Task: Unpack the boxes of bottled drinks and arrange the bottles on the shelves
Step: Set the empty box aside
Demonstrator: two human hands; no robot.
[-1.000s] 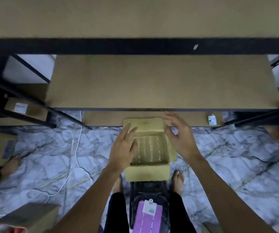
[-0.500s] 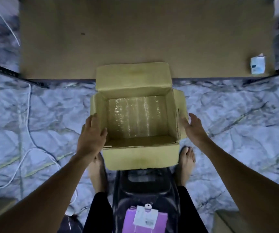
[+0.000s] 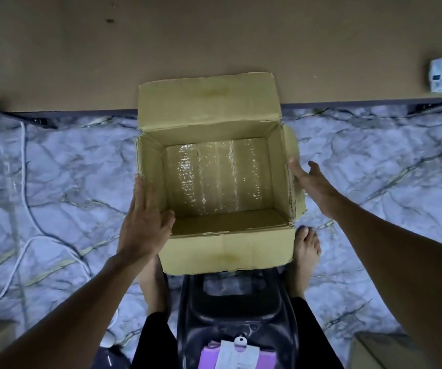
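Just the one view: a wide-angle cam on the person's head, tilted almost straight down. It faces forward over the open cardboard box (image 3: pixel 227 251), which sits dead centre and close up. The low shelf board (image 3: pixel 214 43) runs across the top of the frame. Both forearms come in from the bottom corners, with the left hand (image 3: pixel 145 225) and right hand (image 3: pixel 310 182) at the box's sides. A dark stool (image 3: pixel 238 310) and the marble-look floor (image 3: pixel 68 182) fill the rest.
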